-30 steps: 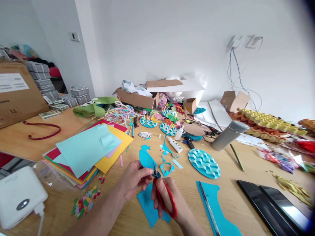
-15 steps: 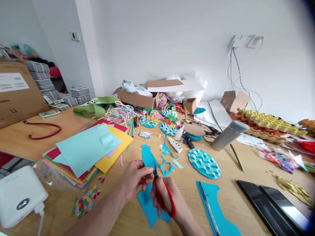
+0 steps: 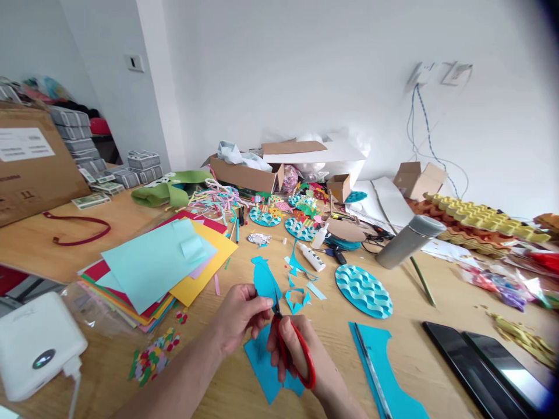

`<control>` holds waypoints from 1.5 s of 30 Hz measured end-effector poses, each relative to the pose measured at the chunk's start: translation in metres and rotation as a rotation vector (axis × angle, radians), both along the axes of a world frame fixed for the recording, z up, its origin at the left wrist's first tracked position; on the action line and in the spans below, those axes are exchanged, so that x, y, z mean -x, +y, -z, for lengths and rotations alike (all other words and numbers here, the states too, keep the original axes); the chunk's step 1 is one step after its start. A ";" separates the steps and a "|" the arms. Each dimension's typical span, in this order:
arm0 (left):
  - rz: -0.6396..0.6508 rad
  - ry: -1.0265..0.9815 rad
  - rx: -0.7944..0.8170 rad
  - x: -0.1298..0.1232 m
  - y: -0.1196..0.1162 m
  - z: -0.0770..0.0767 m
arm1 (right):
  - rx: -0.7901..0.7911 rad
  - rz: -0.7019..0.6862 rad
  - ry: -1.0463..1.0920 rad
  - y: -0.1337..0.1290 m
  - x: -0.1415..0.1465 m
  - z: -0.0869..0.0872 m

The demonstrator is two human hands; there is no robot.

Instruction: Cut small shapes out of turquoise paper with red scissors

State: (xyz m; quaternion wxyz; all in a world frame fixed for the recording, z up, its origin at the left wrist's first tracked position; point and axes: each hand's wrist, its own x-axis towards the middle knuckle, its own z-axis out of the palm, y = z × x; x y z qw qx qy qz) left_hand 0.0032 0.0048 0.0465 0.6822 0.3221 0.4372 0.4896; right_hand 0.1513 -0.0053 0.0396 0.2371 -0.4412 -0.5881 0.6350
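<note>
Between the thumb and fingers of my left hand point(image 3: 242, 314) is a blue paper cutout point(image 3: 265, 279), its long leaf-like part pointing away from me. My right hand point(image 3: 301, 349) grips red-handled scissors point(image 3: 307, 364), whose dark blades meet the paper's lower right edge close to my left thumb. Under my hands lies a larger blue paper piece point(image 3: 262, 372), partly hidden by my right hand. Just beyond the scissors are a ring-shaped blue scrap point(image 3: 298, 300) and thin offcuts. A pen point(image 3: 371, 366) rests on another blue sheet point(image 3: 399, 378) to the right.
Stacked coloured paper point(image 3: 152, 262) lies at left, behind confetti dots point(image 3: 157, 355) and a white power bank point(image 3: 41, 346). A wavy blue oval point(image 3: 364, 291), a glue bottle point(image 3: 312, 257) and a grey flask point(image 3: 410, 241) stand or lie right of centre. Two black phones point(image 3: 471, 361) are near right.
Both hands keep nearly the same pose, with the scissors still at the paper's edge. The whole view has shifted very slightly.
</note>
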 end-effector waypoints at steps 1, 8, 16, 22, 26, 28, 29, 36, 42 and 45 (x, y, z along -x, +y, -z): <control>-0.001 0.002 -0.002 0.000 0.000 0.000 | 0.004 0.001 0.003 0.000 0.000 0.000; 0.016 0.002 -0.007 0.002 0.000 0.001 | 0.019 -0.009 -0.015 -0.001 -0.001 -0.003; 0.002 -0.004 -0.005 0.001 0.001 0.000 | 0.034 -0.006 -0.021 -0.001 0.001 -0.002; -0.029 -0.034 -0.017 -0.002 0.000 0.002 | 0.041 0.021 -0.004 0.000 0.003 -0.001; -0.018 -0.054 -0.033 -0.003 0.000 0.003 | 0.042 0.017 0.009 0.000 0.004 -0.001; -0.001 -0.051 -0.055 -0.002 0.000 0.003 | 0.039 0.021 0.009 0.000 0.004 -0.001; 0.006 -0.047 -0.064 -0.002 0.000 0.004 | 0.039 0.021 0.007 0.001 0.004 0.000; 0.042 -0.011 -0.060 0.002 0.000 0.002 | -0.004 -0.013 0.000 0.001 -0.001 0.001; 0.057 -0.001 -0.046 0.003 0.000 0.001 | -0.016 -0.036 -0.024 0.001 -0.003 -0.001; 0.060 0.008 -0.040 0.003 0.000 0.000 | -0.003 -0.040 -0.027 0.001 -0.004 0.000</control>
